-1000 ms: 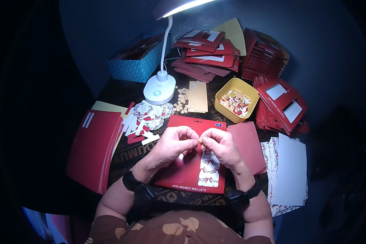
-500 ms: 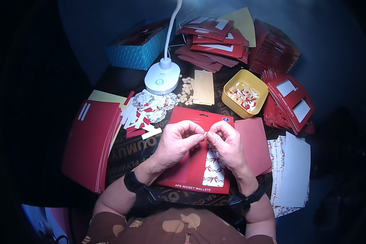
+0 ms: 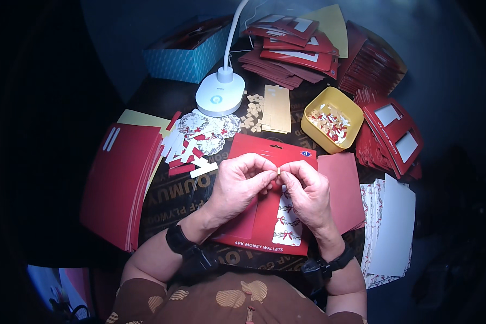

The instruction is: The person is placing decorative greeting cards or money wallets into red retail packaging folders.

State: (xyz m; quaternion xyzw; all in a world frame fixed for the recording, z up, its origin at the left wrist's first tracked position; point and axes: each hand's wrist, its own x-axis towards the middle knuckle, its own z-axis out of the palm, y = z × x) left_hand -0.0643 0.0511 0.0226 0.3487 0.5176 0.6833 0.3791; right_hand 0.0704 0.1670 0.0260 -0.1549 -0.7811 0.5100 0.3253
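My left hand (image 3: 240,183) and my right hand (image 3: 308,189) meet above a red printed card pack (image 3: 265,227). Between their pinched fingertips is a small pale tan piece (image 3: 278,170), much like the small squares lying farther back; both hands grip it. Fingers partly hide the piece. Beneath them, the card pack lies flat and has a hanging slot near its far edge. Through its right opening shows a white insert with a red bow and leaf pattern (image 3: 288,224). The left opening is mostly covered by my left hand and wrist.
Tan squares (image 3: 252,114) lie beside a tan strip sheet (image 3: 276,110). A yellow tub (image 3: 335,121) holds scraps. Around stand a white lamp base (image 3: 220,96), red card stacks (image 3: 121,186), paper strips (image 3: 189,156), pink sheets (image 3: 343,189), white patterned sheets (image 3: 394,227) and a blue box (image 3: 181,62).
The view has shifted slightly, so most things sit a little farther right. My fingertips stay together on the small tan piece, which now stands more upright between them.
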